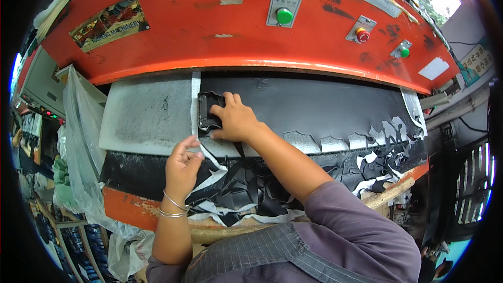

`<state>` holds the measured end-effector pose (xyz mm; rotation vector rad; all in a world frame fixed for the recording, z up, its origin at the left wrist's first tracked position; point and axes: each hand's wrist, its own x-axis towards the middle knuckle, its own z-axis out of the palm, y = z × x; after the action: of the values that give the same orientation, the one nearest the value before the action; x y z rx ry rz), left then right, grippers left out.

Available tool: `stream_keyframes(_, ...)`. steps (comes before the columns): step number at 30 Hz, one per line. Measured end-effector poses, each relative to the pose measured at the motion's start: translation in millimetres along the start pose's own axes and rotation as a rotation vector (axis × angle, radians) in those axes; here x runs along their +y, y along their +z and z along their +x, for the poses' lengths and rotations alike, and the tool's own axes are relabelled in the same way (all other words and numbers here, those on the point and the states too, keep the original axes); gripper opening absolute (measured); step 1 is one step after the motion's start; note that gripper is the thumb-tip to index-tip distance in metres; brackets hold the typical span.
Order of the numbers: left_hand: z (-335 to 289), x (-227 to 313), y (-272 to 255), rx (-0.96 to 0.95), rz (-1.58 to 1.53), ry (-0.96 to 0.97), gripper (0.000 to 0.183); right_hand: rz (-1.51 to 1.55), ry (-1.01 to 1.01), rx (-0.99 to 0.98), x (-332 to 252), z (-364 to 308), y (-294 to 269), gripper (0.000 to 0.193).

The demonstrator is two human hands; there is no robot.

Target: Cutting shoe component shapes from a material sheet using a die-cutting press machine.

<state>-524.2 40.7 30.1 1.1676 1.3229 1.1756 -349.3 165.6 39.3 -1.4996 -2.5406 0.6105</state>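
Note:
My right hand [234, 119] grips a dark metal cutting die [204, 111], a cutter frame with an open middle. The die lies on the left end of a black sheet with a pale underside [314, 99], beside its pale edge strip [195, 99]. Lower left, my left hand [183, 166] is loosely curled, with thumb and forefinger apart. Its fingertips are by a narrow black-and-white offcut strip [215, 175]; whether they touch it I cannot tell. Notches run along the sheet's near edge, where pieces are gone.
A red press beam [230, 47] with green and red push buttons spans the back. Under the sheet is a pale cutting board [146, 115]. Black and white offcuts [257, 188] lie heaped along the near ledge. Clear plastic sheeting [84, 141] hangs at left; a wooden pole [387, 194] lies at right.

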Motion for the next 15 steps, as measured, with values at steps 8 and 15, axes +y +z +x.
stream_keyframes(8,30,-20,-10,-0.252,-0.286,-0.046,0.097,0.644,-0.043,-0.029,-7,-57,16,0.054)
stream_keyframes(15,31,-44,4,-0.214,0.398,0.213,0.048,0.730,-0.151,-0.248,-1,-97,-3,0.057)
